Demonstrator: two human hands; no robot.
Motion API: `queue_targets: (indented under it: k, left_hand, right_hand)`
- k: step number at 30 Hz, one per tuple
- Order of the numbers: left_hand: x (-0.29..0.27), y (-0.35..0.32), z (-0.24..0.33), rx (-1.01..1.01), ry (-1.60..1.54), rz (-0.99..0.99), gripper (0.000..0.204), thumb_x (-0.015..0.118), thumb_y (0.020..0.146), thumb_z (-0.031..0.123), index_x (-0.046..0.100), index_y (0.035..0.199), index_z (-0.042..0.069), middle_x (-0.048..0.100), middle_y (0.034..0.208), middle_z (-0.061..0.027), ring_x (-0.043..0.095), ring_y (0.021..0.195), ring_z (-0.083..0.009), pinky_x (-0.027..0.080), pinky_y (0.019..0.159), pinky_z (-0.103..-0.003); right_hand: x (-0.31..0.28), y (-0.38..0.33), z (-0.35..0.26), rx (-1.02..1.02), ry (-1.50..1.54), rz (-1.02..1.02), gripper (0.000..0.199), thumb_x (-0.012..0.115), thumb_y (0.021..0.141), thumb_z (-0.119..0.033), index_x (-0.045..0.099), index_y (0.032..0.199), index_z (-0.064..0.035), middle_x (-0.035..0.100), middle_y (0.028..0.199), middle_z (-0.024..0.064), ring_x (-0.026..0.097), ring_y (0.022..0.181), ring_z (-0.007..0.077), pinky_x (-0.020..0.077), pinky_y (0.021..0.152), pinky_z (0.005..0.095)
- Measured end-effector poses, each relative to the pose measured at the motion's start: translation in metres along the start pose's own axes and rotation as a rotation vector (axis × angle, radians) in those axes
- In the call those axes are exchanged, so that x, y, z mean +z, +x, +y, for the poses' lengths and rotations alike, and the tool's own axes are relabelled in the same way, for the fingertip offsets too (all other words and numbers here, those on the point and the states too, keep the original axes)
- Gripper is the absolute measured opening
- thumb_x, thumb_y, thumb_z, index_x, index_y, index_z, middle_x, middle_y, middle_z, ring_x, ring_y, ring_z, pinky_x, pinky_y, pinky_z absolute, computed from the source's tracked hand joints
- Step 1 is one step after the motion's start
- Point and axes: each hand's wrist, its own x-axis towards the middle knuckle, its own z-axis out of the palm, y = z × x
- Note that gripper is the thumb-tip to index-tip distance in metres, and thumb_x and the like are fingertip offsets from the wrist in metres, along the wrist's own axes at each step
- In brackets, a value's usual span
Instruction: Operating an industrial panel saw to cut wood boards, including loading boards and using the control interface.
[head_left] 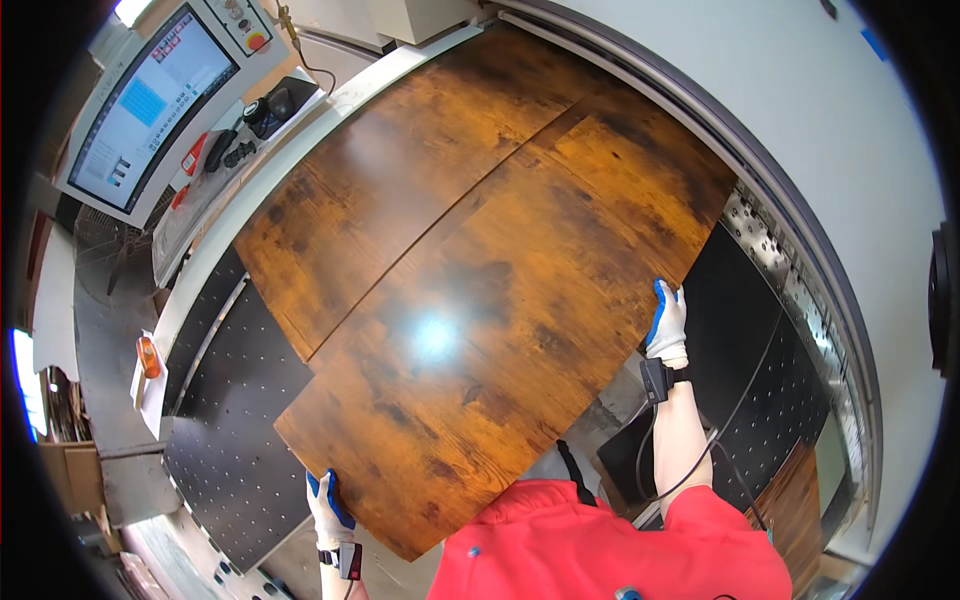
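Note:
A large brown wood-grain panel (470,400) lies in front of me, its near end reaching over the front of the black table. My left hand (328,508), in a white glove with blue coating, is closed on the panel's near left edge. On the right edge, farther from me, my gloved right hand (667,318) grips the same panel. Parts of the fingers of both hands are hidden at the edge. A second wood-grain panel (340,230) lies along the far left side of the first, with a dark straight seam between them.
Black table wings with pale dots stand left (235,430) and right (750,330). A metal rail and white machine housing (800,90) curve along the right. At the far left are a monitor (150,105), a mouse-like black device (270,110) and an orange object (148,357).

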Motion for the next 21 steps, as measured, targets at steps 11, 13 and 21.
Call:
queue_targets:
  k: [11, 13, 21]
  left_hand:
    - [0.073, 0.049, -0.024, 0.022, 0.070, -0.022, 0.064, 0.051, 0.092, 0.004, 0.034, 0.153, 0.010, 0.050, 0.143, -0.0091, 0.050, 0.130, -0.0237, 0.040, 0.110, -0.037]
    - [0.093, 0.045, -0.020, -0.025, 0.005, -0.073, 0.067, 0.053, 0.091, 0.004, 0.031, 0.154, 0.011, 0.049, 0.144, -0.0092, 0.049, 0.131, -0.0242, 0.040, 0.111, -0.038]
    - [0.114, 0.055, -0.040, 0.138, 0.007, -0.023, 0.077, 0.062, 0.098, 0.016, 0.016, 0.160, 0.011, 0.040, 0.153, -0.0107, 0.039, 0.140, -0.0223, 0.033, 0.115, -0.035]
  right_hand:
    - [0.002, 0.144, 0.013, -0.101, -0.152, 0.051, 0.068, 0.067, 0.094, -0.021, 0.037, 0.143, 0.0151, 0.056, 0.138, 0.0185, 0.054, 0.121, 0.0240, 0.0376, 0.109, 0.0335]
    - [0.000, 0.165, 0.009, -0.108, -0.172, 0.032, 0.071, 0.068, 0.092, -0.023, 0.038, 0.142, 0.0170, 0.055, 0.138, 0.0188, 0.053, 0.121, 0.0239, 0.0371, 0.109, 0.0338]
    - [-0.028, 0.230, 0.000, -0.045, -0.190, -0.016, 0.054, 0.065, 0.093, -0.030, 0.055, 0.127, 0.0102, 0.062, 0.127, 0.0176, 0.061, 0.112, 0.0258, 0.0474, 0.101, 0.0389]
